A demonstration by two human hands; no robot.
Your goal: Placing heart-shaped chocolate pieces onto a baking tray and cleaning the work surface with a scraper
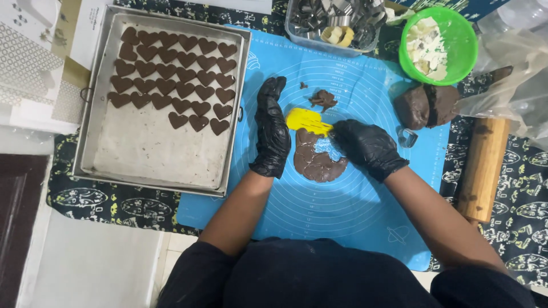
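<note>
The person's dark-clothed lap and bare forearms fill the near edge, reaching over a blue baking mat (342,228). At far left sits a metal baking tray (142,165), its far half lined with rows of brown heart-shaped cookies (174,74). Right of it, the left hand (272,131), in a black glove, lies flat on the mat with fingers straight and together, holding nothing, its edge just beside the rolled chocolate dough (317,162). The right hand (368,148), also gloved, is closed around a yellow scraper (307,121), whose blade rests at the dough's far edge. Small dough scraps (323,100) lie just beyond. Farther right are a dough lump (427,105), a small metal cutter (407,137), a green bowl (465,51) and a wooden rolling pin (482,168).
</note>
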